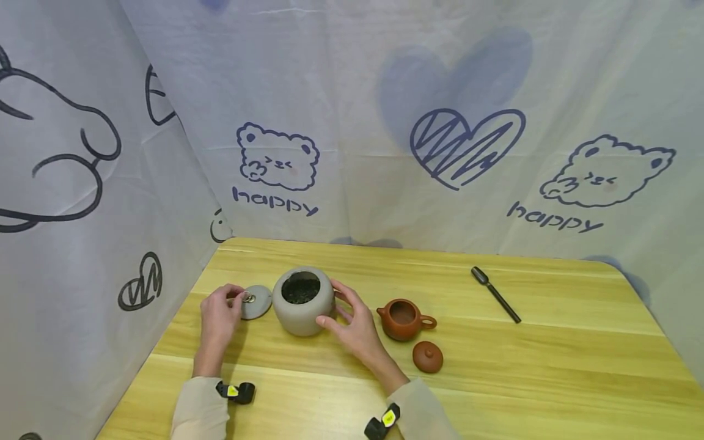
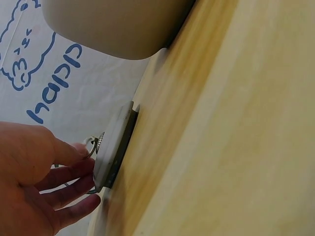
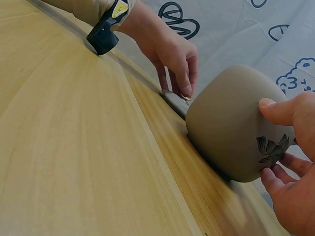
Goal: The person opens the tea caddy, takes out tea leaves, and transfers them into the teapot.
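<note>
A round grey tea jar (image 1: 297, 319) stands on the table without its lid, dark loose tea leaves (image 1: 300, 293) inside. My right hand (image 1: 359, 330) holds the jar's right side, thumb at the front and fingers farther round. A dark flower print shows on the jar (image 3: 224, 120) in the right wrist view. Left of the jar lies its flat grey lid (image 1: 260, 307), dark underside rim down on the wood. Thumb and index finger of my left hand (image 1: 217, 315) pinch the small metal ring (image 2: 91, 146) on top of the lid.
Right of the jar are a small reddish-brown clay teapot (image 1: 403, 333), open at the top, and its knobbed lid (image 1: 428, 358). A dark tea scoop (image 1: 496, 294) lies farther right. A printed cloth (image 1: 363, 201) hangs behind the wooden table (image 1: 550, 366) and along its left.
</note>
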### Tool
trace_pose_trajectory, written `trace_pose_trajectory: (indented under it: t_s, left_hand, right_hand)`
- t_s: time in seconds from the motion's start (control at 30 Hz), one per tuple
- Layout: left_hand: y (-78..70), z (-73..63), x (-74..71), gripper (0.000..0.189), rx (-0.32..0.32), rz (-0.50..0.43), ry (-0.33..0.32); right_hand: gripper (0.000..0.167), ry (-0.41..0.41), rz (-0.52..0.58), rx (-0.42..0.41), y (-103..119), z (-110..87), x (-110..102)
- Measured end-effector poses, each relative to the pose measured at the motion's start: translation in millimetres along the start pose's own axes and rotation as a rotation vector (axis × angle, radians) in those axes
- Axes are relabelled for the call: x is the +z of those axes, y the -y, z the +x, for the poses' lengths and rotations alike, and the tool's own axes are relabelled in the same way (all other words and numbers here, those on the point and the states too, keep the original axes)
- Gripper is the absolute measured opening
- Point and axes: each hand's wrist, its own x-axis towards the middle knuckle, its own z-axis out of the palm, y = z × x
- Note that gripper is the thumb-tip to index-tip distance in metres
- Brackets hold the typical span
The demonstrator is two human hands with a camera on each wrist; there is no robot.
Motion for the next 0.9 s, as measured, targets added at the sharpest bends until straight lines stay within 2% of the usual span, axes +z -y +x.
trace_pose_trajectory:
  t_s: [0.1, 0.3, 0.43, 0.63, 0.73, 0.9]
  left_hand:
    - [-0.3, -1.6, -0.4, 0.010, -0.004, -0.004, 0.013]
    - [-0.9, -3.2, -1.1, 0.015, -0.001, -0.026, 0.030]
    - [-0.9, -3.5, -0.8, 0.020, -0.002, -0.080, 0.042]
    - [-4.3, -2.5, -2.2, 0.028, 0.009, -0.175, 0.057]
    - [-9.3, -2.5, -4.7, 0.030, 0.036, -0.221, 0.090]
    - [-15.9, -3.4, -7.3, 0.037, 0.067, -0.381, 0.189]
  right_hand:
    - [0.071, 0.002, -0.006, 0.003, -1.7, 0.3, 0.3]
    - [0.075, -0.006, -0.028, 0.002, -27.8, 4.7, 0.8]
    - [0.075, -0.005, -0.030, -0.004, -38.7, 6.1, -1.1]
    - [0.072, 0.009, -0.033, -0.023, -37.9, 7.0, -4.9]
    - [0.070, 0.007, -0.032, -0.028, -33.9, 6.7, -7.2]
    - [0.068, -0.002, -0.043, -0.027, -30.8, 5.8, -11.1]
